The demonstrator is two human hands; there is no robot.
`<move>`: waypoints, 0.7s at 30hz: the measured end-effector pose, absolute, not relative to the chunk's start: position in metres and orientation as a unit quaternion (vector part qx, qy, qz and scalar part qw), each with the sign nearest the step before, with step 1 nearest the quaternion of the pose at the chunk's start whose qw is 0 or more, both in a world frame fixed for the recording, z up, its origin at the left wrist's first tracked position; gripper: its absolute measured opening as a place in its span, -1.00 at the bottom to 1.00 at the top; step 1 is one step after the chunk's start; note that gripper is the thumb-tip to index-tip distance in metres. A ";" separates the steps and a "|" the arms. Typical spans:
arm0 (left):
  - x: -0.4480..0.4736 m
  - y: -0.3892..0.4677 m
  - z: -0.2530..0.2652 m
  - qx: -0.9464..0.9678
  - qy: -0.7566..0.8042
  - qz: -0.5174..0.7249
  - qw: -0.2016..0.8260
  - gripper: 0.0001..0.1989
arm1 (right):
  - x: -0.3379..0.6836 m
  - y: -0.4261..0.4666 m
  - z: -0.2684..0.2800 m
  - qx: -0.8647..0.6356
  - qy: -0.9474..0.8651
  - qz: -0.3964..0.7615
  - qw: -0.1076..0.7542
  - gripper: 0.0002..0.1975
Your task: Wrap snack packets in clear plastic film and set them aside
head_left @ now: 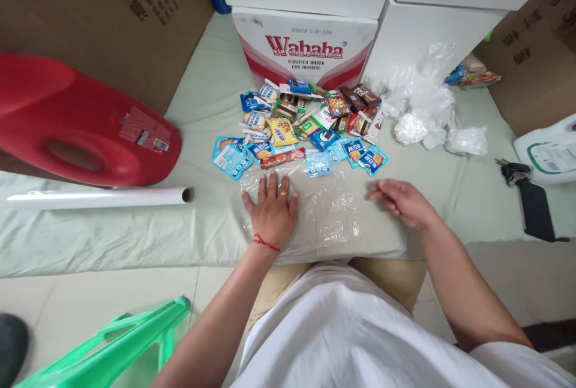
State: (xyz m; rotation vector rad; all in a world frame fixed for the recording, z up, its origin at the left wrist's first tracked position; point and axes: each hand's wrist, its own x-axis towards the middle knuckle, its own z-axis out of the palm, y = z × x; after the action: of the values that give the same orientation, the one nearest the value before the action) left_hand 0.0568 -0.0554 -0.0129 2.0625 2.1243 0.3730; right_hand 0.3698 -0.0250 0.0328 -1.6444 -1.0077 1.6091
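My left hand [271,211] lies flat with spread fingers on a clear plastic bag [335,214] stretched over the cloth near the table's front edge. To the right of the bag, my right hand [402,201] is closed, fingers curled toward the thumb; whatever it may hold cannot be made out. Just beyond my left fingertips is a red snack bar [282,158]. Blue snack packets [318,162] lie along the near side of a pile of wrapped snacks [310,115], which includes a yellow cookie packet [282,131].
A Wahaba-style water carton [306,46] stands behind the snacks, with crumpled clear bags [418,106] to its right. On the left are a red jug [85,124] and a white roll [99,197]. Keys [513,172], a black phone-like object [535,209] and a white bottle [551,151] lie right.
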 end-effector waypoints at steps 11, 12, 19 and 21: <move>0.057 -0.056 -0.011 0.692 0.710 0.109 0.070 -0.43 | 0.330 -0.117 0.017 -0.544 -0.795 0.209 0.170 -0.52; 0.057 -0.057 -0.011 0.695 0.708 0.110 0.069 -0.43 | 0.330 -0.119 0.015 -0.497 -0.835 0.190 0.139 -0.51; 0.050 -0.071 -0.011 0.706 0.695 0.114 0.071 -0.42 | 0.381 -0.149 0.011 -0.432 -0.855 0.276 0.085 -0.49; 0.050 -0.074 -0.011 0.713 0.688 0.113 0.072 -0.42 | 0.395 -0.145 0.019 -0.452 -0.813 0.340 0.136 -0.61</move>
State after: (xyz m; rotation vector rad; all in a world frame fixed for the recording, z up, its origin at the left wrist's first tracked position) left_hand 0.0497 -0.0742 -0.0112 2.1422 2.0682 0.3382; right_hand 0.3947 -0.1448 0.0186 -1.3085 -2.3554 0.9848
